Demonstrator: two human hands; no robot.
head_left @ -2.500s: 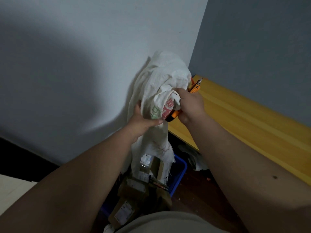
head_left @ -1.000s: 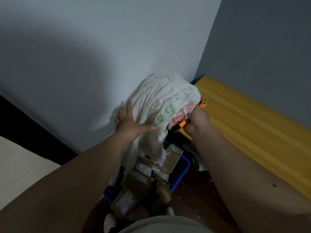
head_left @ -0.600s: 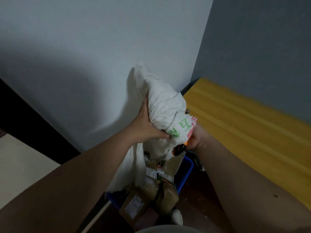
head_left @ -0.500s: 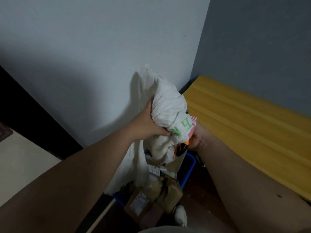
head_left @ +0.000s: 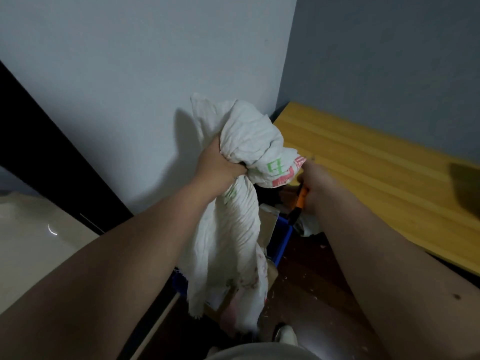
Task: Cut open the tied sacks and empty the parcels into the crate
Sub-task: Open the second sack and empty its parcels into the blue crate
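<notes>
One sack (head_left: 249, 144) is in play, a white woven bag with green and red print, held up in the corner above the blue crate (head_left: 281, 236). The left hand (head_left: 220, 167) has its fingers curled tight round a bunched neck of the fabric, taking the whole weight. The right hand (head_left: 315, 183) is blurred; it is closed round an orange-handled cutter (head_left: 298, 203) and sits just beside the printed end of the sack, though whether it also pinches cloth cannot be told.

Assessment of handling: the fabric hangs limp and creased below the fist, so the sack looks soft, light and near enough spent of its load. It will not hold any shape of its own and will slide through a loose grip, hence a full fist round gathered cloth is the sound hold. A second hold at the closed upper end would let it be shaken out.

Brown parcels (head_left: 268, 275) show in the crate behind the hanging cloth, mostly hidden. A yellow wooden bench (head_left: 376, 178) runs along the right wall.
</notes>
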